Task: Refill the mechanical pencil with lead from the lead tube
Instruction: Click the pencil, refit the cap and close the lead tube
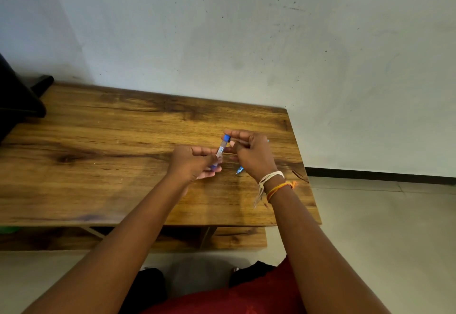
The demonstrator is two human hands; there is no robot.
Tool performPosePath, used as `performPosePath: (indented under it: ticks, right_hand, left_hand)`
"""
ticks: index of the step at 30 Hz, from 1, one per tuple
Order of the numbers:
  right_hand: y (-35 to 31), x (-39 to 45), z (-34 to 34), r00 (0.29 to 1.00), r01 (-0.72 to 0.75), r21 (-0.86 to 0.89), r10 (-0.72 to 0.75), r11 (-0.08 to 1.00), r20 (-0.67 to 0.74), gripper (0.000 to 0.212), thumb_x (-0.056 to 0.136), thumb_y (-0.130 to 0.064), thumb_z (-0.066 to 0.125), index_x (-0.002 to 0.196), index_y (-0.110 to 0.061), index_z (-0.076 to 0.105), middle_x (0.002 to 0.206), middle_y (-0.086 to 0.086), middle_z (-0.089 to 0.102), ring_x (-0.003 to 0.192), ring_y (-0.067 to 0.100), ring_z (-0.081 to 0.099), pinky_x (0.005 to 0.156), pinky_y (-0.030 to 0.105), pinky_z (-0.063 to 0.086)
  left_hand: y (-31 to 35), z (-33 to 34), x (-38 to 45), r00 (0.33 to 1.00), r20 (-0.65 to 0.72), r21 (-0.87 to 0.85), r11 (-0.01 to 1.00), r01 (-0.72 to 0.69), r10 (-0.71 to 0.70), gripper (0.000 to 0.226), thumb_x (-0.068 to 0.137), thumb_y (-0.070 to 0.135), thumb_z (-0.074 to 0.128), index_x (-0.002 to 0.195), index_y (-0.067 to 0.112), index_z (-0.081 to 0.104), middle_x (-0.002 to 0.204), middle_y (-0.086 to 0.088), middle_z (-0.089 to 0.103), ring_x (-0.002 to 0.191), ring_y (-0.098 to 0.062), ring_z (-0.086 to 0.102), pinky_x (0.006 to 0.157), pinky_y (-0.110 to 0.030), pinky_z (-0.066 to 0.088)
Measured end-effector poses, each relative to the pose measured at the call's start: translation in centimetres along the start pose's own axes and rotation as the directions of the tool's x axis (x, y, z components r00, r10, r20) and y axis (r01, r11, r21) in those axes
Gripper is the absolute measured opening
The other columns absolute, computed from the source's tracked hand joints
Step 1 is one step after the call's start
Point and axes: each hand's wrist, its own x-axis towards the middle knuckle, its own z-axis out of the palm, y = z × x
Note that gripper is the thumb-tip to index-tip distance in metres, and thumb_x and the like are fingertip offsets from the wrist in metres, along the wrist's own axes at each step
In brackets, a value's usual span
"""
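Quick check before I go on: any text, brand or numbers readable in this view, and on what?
Lead tube, held between left hand and right hand: has a pale label, print too blurred to read.
Mechanical pencil on the wooden table: no markings visible.
Nothing else bears text.

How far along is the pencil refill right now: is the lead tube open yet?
Early. Done: the lead tube is picked up, held in the left hand. In hand: the right hand pinches near its blue cap, which still looks on. Left: take out a lead and load the pencil, which lies on the table mostly hidden under the right hand.
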Motion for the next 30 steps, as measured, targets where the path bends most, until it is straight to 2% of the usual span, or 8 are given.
performPosePath:
  ticks: [3,6,8,13,17,21,25,30]
  right_hand:
    - [0.2,-0.1,0.0,0.998,0.015,-0.164,-0.026,0.986,-0.065,0.038,0.086,0.007,0.050,0.116,-0.010,0.066,0.107,0.008,0.072,0.091,0.018,0.070,0.086,0.036,0.057]
    - [0.7,0.0,-1.1,0.946,-0.092,-0.381,-0.038,0.920,-0.321,0.020,0.083,-0.011,0.059,0.100,-0.015,0.068,0.080,-0.001,0.067,0.073,0.014,0.061,0.068,0.028,0.050]
    - [1.1,0.1,-2.1,0.916,-0.235,-0.447,0.043,0.863,-0.400,0.017,0.082,-0.025,0.062,0.092,-0.011,0.065,0.079,0.001,0.060,0.076,0.020,0.057,0.058,0.025,0.037]
    - [2.0,0.0,-1.8,0.909,-0.403,-0.491,0.275,0.772,-0.314,0.039,0.074,-0.047,0.064,0.081,-0.009,0.063,0.084,0.009,0.070,0.079,0.029,0.067,0.070,0.034,0.053]
    - [2.2,0.2,-0.8,0.910,-0.390,-0.474,0.250,0.790,-0.331,0.041,0.069,-0.036,0.067,0.095,-0.004,0.065,0.091,0.012,0.070,0.087,0.031,0.066,0.069,0.032,0.051]
    - [1.9,0.5,0.5,0.929,-0.325,-0.418,0.204,0.848,-0.308,0.035,0.070,-0.035,0.068,0.086,-0.004,0.068,0.085,0.011,0.070,0.081,0.028,0.066,0.060,0.028,0.046]
    - [1.7,0.6,1.9,0.939,-0.252,-0.425,0.113,0.869,-0.325,0.018,0.071,-0.032,0.067,0.076,-0.014,0.070,0.079,0.004,0.071,0.080,0.025,0.066,0.070,0.033,0.054]
    - [1.8,1.1,2.4,0.938,-0.224,-0.437,0.071,0.871,-0.339,0.019,0.073,-0.036,0.068,0.075,-0.017,0.070,0.077,0.002,0.070,0.079,0.023,0.066,0.069,0.033,0.055]
  left_hand:
    - [-0.2,0.4,0.0,0.999,-0.035,0.078,0.997,-0.005,0.008,0.003,0.079,0.011,0.075,0.081,0.011,0.072,0.076,-0.007,0.073,0.055,-0.011,0.068,0.055,-0.023,0.056]
    - [-0.4,0.1,0.3,0.984,-0.155,0.200,0.978,-0.056,0.088,0.004,0.077,0.015,0.077,0.075,0.017,0.074,0.073,-0.002,0.073,0.054,-0.008,0.062,0.050,-0.020,0.050]
    - [-0.5,-0.2,0.5,0.965,-0.192,0.292,0.949,-0.118,0.179,0.009,0.075,0.017,0.077,0.069,0.023,0.073,0.067,0.005,0.071,0.049,-0.001,0.060,0.045,-0.014,0.043]
    - [-0.9,-0.7,0.7,0.931,-0.242,0.446,0.884,-0.144,0.274,0.018,0.073,0.025,0.078,0.059,0.032,0.070,0.057,0.016,0.066,0.052,0.003,0.061,0.050,-0.018,0.044]
    - [-1.4,-0.1,1.3,0.895,-0.297,0.497,0.854,-0.154,0.334,0.013,0.071,0.029,0.080,0.062,0.029,0.071,0.060,0.013,0.068,0.058,-0.003,0.064,0.058,-0.025,0.050]
    - [-1.8,0.3,1.9,0.837,-0.346,0.513,0.832,-0.209,0.424,0.006,0.073,0.029,0.077,0.076,0.023,0.077,0.068,0.007,0.072,0.064,-0.004,0.066,0.059,-0.022,0.049]
    - [-2.1,0.5,2.4,0.787,-0.375,0.548,0.802,-0.238,0.489,0.008,0.076,0.027,0.076,0.081,0.021,0.076,0.069,0.004,0.072,0.063,-0.007,0.066,0.053,-0.019,0.041]
    - [-2.3,0.4,2.9,0.756,-0.346,0.637,0.731,-0.246,0.555,0.010,0.080,0.029,0.072,0.085,0.022,0.076,0.074,0.003,0.073,0.068,-0.014,0.066,0.060,-0.028,0.049]
